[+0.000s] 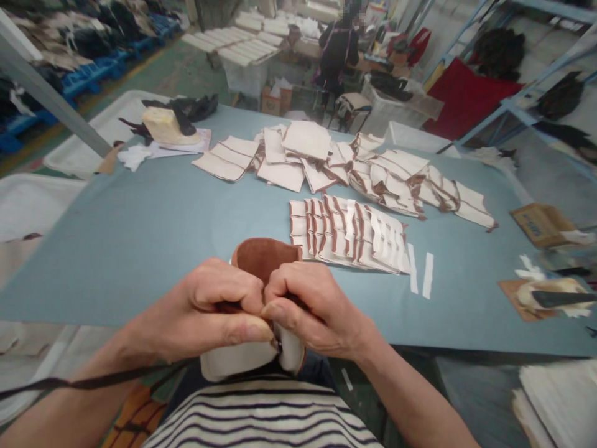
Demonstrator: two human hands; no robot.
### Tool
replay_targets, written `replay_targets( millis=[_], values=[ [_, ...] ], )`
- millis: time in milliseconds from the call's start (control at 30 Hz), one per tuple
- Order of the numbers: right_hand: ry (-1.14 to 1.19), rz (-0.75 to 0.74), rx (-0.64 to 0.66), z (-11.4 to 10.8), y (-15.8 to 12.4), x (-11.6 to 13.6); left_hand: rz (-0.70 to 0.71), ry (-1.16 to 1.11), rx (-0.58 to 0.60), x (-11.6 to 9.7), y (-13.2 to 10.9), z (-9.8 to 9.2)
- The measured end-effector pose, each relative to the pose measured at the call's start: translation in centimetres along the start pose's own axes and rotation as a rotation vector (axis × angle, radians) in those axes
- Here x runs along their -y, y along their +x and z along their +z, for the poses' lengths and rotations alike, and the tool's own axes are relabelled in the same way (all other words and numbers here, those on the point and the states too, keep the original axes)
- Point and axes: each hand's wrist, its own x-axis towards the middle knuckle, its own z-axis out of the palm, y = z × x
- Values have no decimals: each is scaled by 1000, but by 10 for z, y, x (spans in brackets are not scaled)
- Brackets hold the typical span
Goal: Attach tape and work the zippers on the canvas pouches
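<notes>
Close to my body, at the table's near edge, both hands pinch a cream fabric piece with brown lining (263, 252). My left hand (217, 308) is closed on its left part, thumb pressed against the curled fingers. My right hand (314, 305) grips right beside it, and the two thumbs nearly meet. A small dark spot shows on the piece below the thumbs, too small to name. Just beyond my right hand lies a row of overlapping cream pieces with brown edging (336, 230), with white strips (427, 275) on and beside it.
Loose cream pieces (308, 140) are heaped across the back of the blue-green table (140, 249). A yellowish block (163, 124) sits at the back left. Cardboard boxes (543, 224) and a dark-handled tool (562, 300) are on the right. Another person (338, 46) is in the background.
</notes>
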Motion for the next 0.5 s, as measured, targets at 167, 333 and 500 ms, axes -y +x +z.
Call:
replay_targets(
  millis=[167, 333, 500],
  values=[
    [-50, 33, -212, 29, -3, -11, 21, -258, -246, 14, -3, 18],
    [62, 252, -183, 19, 8, -21, 82, -313, -259, 6, 8, 22],
    [142, 334, -61, -20, 0, -40, 103, -294, -121, -8, 7, -3]
  ],
)
